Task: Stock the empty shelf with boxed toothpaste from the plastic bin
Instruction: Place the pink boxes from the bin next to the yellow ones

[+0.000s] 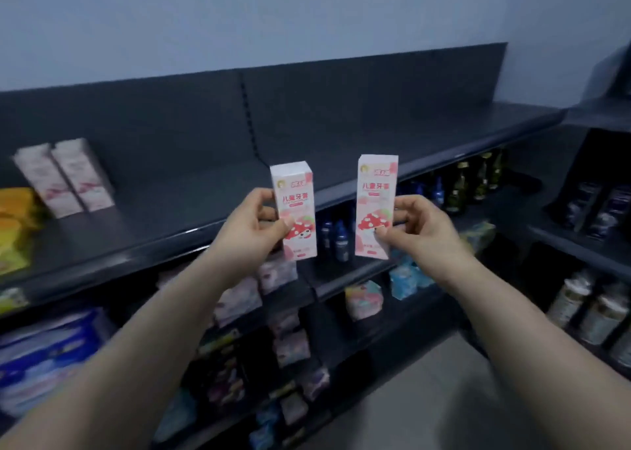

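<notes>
My left hand (251,226) grips a pink and white toothpaste box (294,197) upright by its lower half. A second matching toothpaste box (375,190) stands upright in my right hand (415,224), about a hand's width to the right. Both boxes hover in front of the dark top shelf (191,190), near its front edge. Two more pale toothpaste boxes (66,176) stand side by side on that shelf at the far left. The plastic bin is out of view.
Yellow packets (15,224) lie at the shelf's left end. Lower shelves hold dark bottles (457,190), small blue bottles (336,239), pastel packs (363,297) and blue and white packs (44,357). A second rack with jars (587,309) stands at the right, over grey floor (420,398).
</notes>
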{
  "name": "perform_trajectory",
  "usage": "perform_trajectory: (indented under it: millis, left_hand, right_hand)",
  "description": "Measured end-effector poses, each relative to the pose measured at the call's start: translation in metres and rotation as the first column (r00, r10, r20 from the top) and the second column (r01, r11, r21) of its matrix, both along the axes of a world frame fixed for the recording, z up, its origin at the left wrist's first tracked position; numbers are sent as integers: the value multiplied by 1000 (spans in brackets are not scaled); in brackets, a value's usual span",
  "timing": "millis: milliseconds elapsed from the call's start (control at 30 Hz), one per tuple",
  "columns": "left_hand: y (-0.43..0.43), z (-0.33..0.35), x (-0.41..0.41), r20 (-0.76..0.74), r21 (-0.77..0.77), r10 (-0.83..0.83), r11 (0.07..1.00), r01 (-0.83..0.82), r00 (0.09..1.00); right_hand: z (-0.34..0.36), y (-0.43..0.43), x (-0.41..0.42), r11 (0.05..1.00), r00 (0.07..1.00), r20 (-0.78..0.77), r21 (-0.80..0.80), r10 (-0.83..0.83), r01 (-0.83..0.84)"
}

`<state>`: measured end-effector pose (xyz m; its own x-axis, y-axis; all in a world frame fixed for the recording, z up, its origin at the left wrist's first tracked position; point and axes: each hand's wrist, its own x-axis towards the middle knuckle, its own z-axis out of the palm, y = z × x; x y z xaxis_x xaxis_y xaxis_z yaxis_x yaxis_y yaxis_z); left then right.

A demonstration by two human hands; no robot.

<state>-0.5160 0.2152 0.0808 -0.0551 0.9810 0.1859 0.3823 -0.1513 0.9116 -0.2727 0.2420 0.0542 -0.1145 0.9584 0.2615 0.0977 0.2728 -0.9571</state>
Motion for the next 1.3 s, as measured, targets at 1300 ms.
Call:
perform_trajectory:
  millis: [1300]
  left_hand:
    - [86,34,-384,-632,-11,579,657,-754,514]
  right_hand:
    - [2,191,-508,798,758,255,-129,600,-589]
